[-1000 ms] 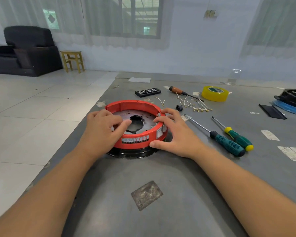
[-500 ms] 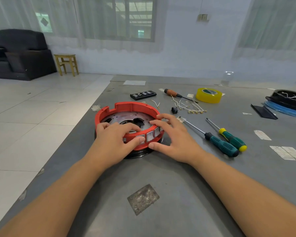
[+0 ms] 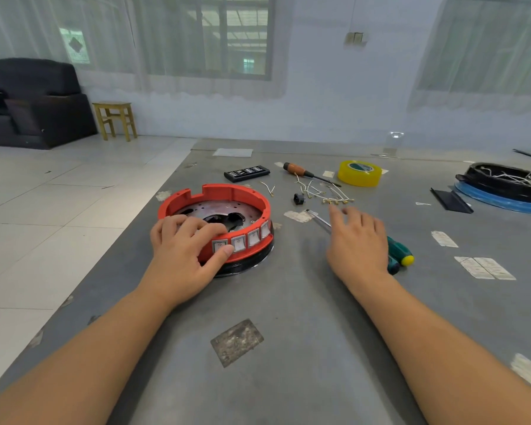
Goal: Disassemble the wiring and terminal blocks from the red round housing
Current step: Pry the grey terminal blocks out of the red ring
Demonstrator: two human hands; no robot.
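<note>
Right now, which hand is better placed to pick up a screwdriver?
The right hand: it hovers open directly over the green-handled screwdrivers, holding nothing. The left hand is busy gripping the near rim of the red housing, steadying it.

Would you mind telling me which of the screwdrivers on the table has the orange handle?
The screwdriver lying farthest back, between the black remote and the yellow tape roll. The two near the right hand have green handles.

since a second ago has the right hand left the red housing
Yes. The right hand has come off the red housing and moved right, now over the green screwdrivers.
</note>
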